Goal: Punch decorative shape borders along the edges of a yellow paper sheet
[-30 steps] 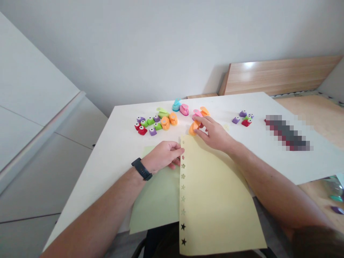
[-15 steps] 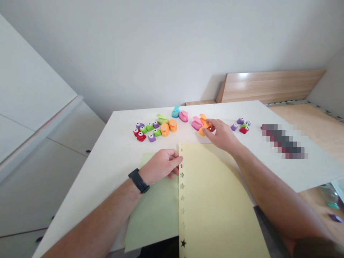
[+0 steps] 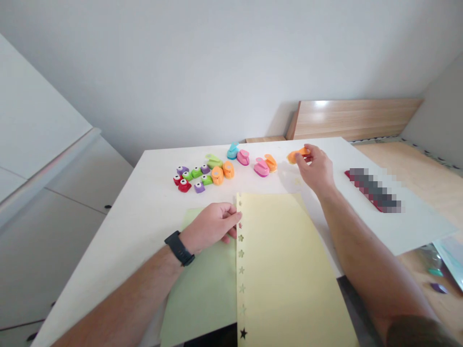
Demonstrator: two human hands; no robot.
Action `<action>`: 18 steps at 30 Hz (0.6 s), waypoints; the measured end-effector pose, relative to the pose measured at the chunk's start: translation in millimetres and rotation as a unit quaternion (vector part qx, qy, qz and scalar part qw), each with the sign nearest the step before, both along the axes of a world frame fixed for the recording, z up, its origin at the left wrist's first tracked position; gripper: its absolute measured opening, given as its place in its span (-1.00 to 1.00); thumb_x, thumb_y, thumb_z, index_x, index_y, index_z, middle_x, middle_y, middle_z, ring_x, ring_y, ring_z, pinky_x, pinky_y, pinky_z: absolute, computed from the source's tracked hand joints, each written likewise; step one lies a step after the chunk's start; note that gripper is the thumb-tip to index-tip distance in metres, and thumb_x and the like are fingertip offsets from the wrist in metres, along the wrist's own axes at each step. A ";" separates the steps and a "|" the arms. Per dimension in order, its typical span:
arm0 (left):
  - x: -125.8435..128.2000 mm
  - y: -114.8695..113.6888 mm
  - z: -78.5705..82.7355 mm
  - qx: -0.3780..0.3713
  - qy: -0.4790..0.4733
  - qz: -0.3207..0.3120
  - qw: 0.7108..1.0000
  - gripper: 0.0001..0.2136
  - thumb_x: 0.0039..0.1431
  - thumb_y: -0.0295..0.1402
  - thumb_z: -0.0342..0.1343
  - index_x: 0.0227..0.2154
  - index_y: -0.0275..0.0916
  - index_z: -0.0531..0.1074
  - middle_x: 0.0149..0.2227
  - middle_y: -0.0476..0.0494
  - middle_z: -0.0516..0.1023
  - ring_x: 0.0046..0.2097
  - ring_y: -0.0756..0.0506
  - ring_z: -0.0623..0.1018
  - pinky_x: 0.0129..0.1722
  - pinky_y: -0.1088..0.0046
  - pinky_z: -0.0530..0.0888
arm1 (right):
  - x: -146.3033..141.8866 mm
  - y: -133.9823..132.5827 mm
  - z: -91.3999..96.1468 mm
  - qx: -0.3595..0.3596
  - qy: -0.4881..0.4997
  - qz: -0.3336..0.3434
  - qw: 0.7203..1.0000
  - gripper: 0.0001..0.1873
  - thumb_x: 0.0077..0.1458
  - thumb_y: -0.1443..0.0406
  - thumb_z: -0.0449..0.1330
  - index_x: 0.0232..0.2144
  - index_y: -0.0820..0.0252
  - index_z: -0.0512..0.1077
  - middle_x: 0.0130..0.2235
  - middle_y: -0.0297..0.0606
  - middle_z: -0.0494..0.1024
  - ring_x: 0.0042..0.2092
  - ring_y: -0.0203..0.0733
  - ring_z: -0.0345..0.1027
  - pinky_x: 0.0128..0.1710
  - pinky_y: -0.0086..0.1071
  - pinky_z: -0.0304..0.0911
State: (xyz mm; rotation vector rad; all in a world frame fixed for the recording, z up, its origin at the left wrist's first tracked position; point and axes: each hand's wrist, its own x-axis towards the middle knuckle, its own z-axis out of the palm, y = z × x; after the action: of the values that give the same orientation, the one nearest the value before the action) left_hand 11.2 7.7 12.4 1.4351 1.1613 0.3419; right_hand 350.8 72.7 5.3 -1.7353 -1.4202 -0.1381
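Orange lever craft punch [image 3: 296, 155] pinched at the right hand's [image 3: 315, 166] fingertips, off the table, tipped sideways. Pale yellow paper sheet [image 3: 285, 270] lying flat, left edge right at the left hand's [image 3: 210, 225] fingertips, row of punched star holes running down that edge. Pale green paper sheet [image 3: 200, 294] flat below the left palm, tucked under the yellow edge.

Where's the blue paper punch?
In the head view, the blue paper punch sits near the far edge of the white table, just left of the pink paper punch.
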 end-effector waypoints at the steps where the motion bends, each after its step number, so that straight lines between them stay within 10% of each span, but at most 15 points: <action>1: -0.2 0.0 -0.3 0.000 -0.002 0.000 1.000 -0.65 0.16 -0.01 0.21 -0.37 -0.24 0.43 -0.36 -0.11 0.60 -0.37 -0.07 0.62 -0.54 0.53 0.49 | 4.0 0.8 -0.1 0.002 0.001 -0.009 1.000 -0.44 0.20 0.05 0.16 0.14 0.25 0.43 -0.09 -0.03 0.58 -0.20 -0.07 0.49 -0.04 -0.09 0.37; 18: -0.5 -0.3 -0.5 -0.001 -0.007 0.004 1.000 -0.65 0.14 0.01 0.22 -0.37 -0.23 0.45 -0.36 -0.12 0.61 -0.37 -0.08 0.63 -0.55 0.53 0.49 | 6.0 10.5 -20.3 -0.073 -0.044 0.008 0.996 -0.43 0.21 0.08 0.14 0.17 0.25 0.44 -0.07 0.02 0.56 -0.16 0.02 0.49 0.01 -0.05 0.36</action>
State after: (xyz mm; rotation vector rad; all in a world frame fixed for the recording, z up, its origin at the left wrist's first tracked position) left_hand 10.7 7.4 11.9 1.4239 1.1566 0.3558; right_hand 356.8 83.2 -15.0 -1.8557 -1.5415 -0.1049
